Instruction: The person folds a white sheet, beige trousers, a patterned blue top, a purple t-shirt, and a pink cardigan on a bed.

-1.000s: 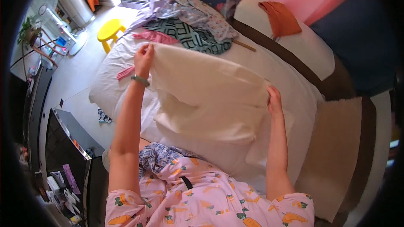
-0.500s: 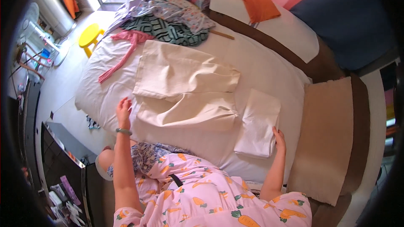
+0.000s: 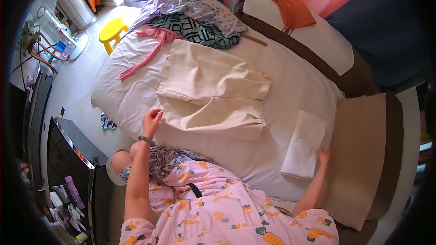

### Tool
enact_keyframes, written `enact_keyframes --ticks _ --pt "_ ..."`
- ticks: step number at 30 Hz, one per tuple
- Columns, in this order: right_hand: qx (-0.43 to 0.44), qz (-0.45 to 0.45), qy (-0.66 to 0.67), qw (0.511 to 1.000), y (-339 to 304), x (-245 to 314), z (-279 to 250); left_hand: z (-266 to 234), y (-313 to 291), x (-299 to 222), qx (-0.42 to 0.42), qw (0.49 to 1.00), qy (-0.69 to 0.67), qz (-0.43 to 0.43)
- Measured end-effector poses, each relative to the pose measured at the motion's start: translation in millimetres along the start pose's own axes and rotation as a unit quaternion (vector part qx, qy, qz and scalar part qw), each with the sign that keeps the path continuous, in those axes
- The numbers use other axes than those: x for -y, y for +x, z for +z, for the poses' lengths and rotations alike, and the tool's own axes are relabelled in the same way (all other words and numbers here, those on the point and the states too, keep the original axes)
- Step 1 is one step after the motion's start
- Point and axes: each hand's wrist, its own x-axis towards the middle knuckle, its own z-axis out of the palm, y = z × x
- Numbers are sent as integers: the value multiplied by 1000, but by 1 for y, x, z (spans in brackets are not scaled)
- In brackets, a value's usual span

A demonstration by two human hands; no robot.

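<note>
Beige trousers lie flat on the bed, slightly wrinkled, legs toward the left and waist to the right. At the near leg's hem is my left hand, its fingertips pinched together against the cloth edge. Further right lies a white folded cloth, a neat oblong stack beside the brown cushion. My right hand rests at that cloth's right edge, fingers stretched out, between it and the cushion.
The white-sheeted bed holds a pile of patterned clothes, a pink ribbed garment and a wooden stick. An orange cloth drapes the backrest. A brown cushion stands right; a yellow stool and fan are beyond.
The white folded cloth has shifted right, toward the cushion, and my right hand has moved right with it. My left hand has come in to the trouser hem. The view has shifted slightly.
</note>
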Motion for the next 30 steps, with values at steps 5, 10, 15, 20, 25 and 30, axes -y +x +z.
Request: enact_keyframes --ticks 5,10,15,20,25,30 --pt "316 8 425 849 -66 219 -10 -20 -10 -3 9 989 93 -112" --pt "510 95 591 618 -105 342 -1 -23 -8 -21 -30 994 64 81" --pt "398 30 651 646 -72 354 -123 -54 -47 -119 -191 951 192 146" --pt "405 0 613 678 -85 323 -127 -71 -76 -117 -159 961 193 116" --pt "511 29 524 680 -125 302 -98 -70 -102 -51 -7 983 181 25" --pt "531 -12 567 630 -131 303 -105 -87 -120 -40 114 993 14 -32"
